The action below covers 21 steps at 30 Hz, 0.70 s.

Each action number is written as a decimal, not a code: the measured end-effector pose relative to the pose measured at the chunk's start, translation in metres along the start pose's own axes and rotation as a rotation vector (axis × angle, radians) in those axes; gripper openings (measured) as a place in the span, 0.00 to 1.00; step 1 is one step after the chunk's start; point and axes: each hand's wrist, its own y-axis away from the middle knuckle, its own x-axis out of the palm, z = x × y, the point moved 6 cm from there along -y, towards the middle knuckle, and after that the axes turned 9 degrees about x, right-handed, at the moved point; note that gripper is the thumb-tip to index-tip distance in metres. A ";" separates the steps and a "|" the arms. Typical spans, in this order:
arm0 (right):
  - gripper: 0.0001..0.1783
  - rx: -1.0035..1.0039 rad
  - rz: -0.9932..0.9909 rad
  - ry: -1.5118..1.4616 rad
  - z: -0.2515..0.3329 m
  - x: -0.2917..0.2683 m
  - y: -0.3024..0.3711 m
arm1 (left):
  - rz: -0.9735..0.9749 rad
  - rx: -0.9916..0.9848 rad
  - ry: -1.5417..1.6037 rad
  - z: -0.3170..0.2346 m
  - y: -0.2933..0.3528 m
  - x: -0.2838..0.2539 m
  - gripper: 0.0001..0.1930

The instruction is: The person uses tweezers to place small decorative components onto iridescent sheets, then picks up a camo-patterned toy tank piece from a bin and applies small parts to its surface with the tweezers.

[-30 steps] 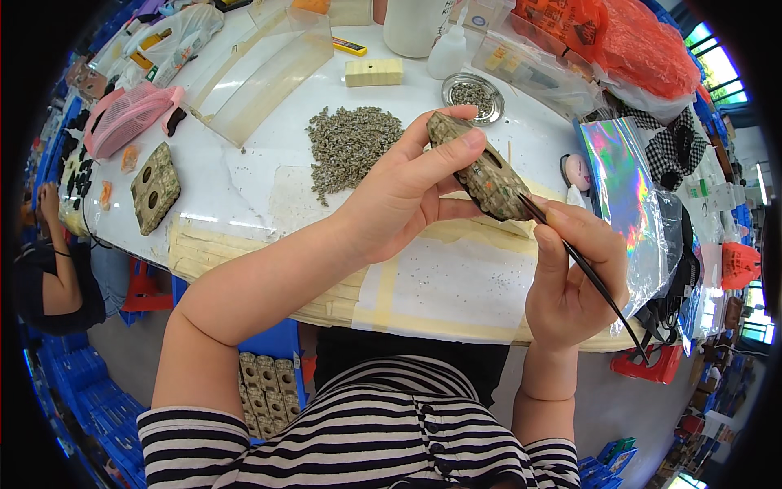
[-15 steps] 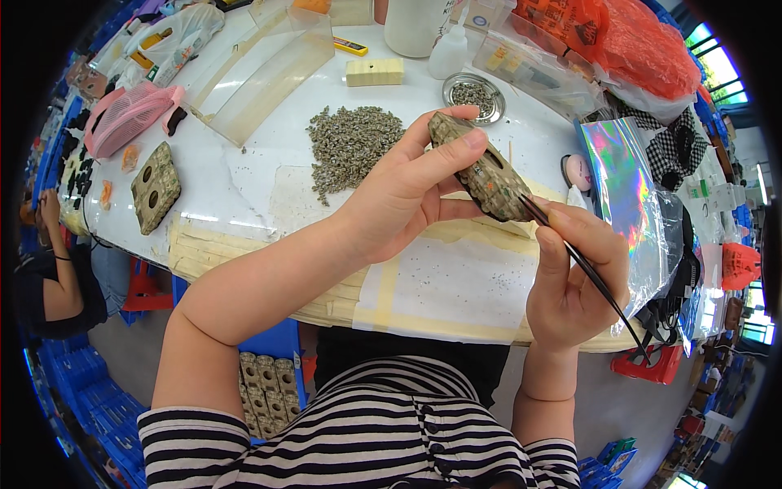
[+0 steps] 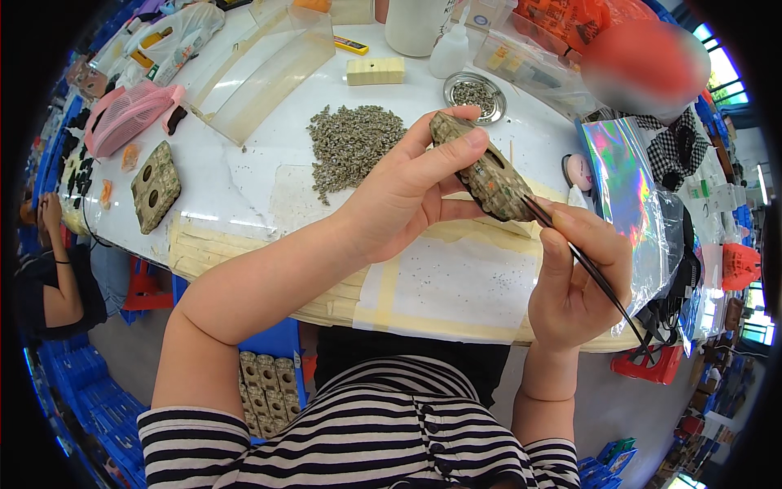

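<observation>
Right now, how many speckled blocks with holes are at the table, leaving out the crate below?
2: one block is held in the left hand, another block lies on the white table toward the left. Others could be hidden from view.

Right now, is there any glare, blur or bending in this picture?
Head view: glare streaks the shiny iridescent sheet; head view: a red shape at upper right is heavily blurred, while the patterned block and black tweezers look fairly sharp; head view: fisheye distortion bows the table's front edge.
</observation>
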 end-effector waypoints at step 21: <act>0.11 -0.034 0.019 0.056 0.002 0.001 -0.002 | 0.002 -0.012 0.006 0.002 0.000 -0.001 0.31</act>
